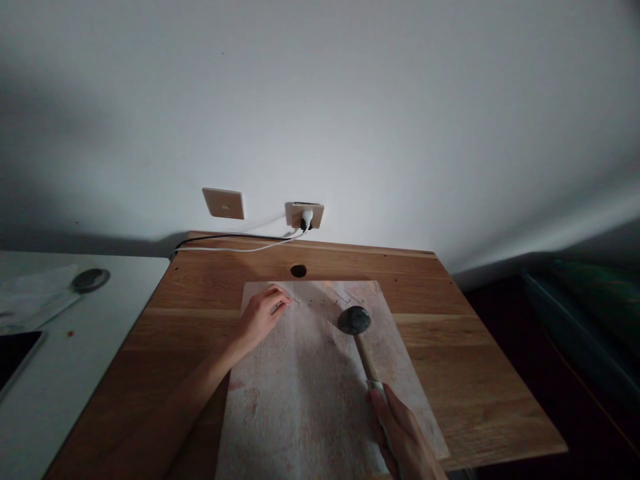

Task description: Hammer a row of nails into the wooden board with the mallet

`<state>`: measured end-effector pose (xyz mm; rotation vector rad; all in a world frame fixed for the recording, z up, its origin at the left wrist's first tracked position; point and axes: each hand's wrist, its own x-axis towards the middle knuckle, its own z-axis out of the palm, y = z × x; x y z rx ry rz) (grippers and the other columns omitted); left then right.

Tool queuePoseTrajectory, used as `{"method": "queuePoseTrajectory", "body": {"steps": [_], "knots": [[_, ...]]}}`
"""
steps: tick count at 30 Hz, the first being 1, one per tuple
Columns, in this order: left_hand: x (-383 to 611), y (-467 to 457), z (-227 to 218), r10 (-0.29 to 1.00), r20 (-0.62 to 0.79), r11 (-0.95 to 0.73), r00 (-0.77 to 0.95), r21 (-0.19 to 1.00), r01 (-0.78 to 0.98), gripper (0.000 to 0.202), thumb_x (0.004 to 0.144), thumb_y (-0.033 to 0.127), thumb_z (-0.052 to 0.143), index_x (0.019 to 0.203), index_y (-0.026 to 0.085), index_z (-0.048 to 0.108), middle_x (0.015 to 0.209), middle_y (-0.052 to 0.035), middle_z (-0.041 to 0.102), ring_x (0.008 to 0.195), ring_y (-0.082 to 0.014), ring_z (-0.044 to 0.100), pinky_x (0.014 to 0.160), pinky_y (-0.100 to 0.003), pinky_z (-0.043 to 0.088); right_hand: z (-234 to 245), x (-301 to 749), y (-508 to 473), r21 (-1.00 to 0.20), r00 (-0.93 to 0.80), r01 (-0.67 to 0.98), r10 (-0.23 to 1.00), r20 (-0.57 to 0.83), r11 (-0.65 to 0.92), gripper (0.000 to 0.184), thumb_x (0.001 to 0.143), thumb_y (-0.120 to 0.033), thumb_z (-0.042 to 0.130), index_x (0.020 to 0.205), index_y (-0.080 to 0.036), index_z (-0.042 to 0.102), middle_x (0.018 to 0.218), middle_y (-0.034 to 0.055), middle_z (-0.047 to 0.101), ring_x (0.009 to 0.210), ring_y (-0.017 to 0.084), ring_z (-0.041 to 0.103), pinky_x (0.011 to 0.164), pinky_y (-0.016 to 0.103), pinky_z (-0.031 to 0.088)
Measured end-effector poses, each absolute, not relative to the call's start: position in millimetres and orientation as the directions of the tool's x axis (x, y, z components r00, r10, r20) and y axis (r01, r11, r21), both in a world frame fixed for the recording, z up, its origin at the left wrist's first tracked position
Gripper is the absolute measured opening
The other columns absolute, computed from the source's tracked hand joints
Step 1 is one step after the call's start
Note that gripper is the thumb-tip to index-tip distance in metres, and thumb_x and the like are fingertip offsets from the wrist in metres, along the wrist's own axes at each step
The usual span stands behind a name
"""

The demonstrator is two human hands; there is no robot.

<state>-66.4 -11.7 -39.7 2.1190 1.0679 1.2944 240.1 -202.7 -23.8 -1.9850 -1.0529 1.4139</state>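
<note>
My right hand (pixel 397 427) is wrapped around the handle of a mallet (pixel 367 360). Its dark, rounded head (pixel 355 321) is over the right part of a worn, pale board (pixel 300 400). At the board's far left, the fingertips of my left hand (pixel 267 308) are pinched together on a thin nail (pixel 295 299), partly hidden by the fingers. To the right of that, several small nails (pixel 323 302) form a row along the board's far edge, with thin shadows beside them.
Under the board is a wooden table (pixel 465 373) with a round cable hole (pixel 299 271). Behind it, cables (pixel 240 249) run to a wall socket (pixel 315 215). A white desk (pixel 100 333) on the left carries papers, a dark round object (pixel 91 280) and a dark-screened device (pixel 17 357).
</note>
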Motion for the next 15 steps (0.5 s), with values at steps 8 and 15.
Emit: {"method": "queuePoseTrajectory", "body": {"steps": [8, 15], "knots": [[-64.1, -10.8, -43.4, 0.780, 0.547, -0.626, 0.304, 0.682, 0.379, 0.022, 0.092, 0.000, 0.057, 0.086, 0.020, 0.064, 0.093, -0.0016, 0.068, 0.087, -0.0147, 0.068, 0.080, -0.027, 0.054, -11.5, 232.9, -197.9, -0.691, 0.184, 0.314, 0.755, -0.629, -0.652, 0.077, 0.080, -0.095, 0.048, 0.106, -0.023, 0.063, 0.052, -0.0074, 0.046, 0.037, 0.009, 0.034, 0.034, 0.021, 0.029], [-66.2, -11.0, -33.0, 0.851, 0.407, -0.520, 0.333, 0.738, 0.429, 0.016, 0.091, 0.005, 0.060, 0.085, 0.019, 0.064, 0.090, -0.0016, 0.066, 0.082, -0.0150, 0.066, 0.077, -0.026, 0.052, -4.8, 232.1, -196.5, -0.710, 0.152, 0.302, 0.768, -0.623, -0.636, 0.074, 0.079, -0.095, 0.049, 0.099, -0.025, 0.063, 0.053, -0.0062, 0.046, 0.038, 0.011, 0.037, 0.035, 0.023, 0.029]]}}
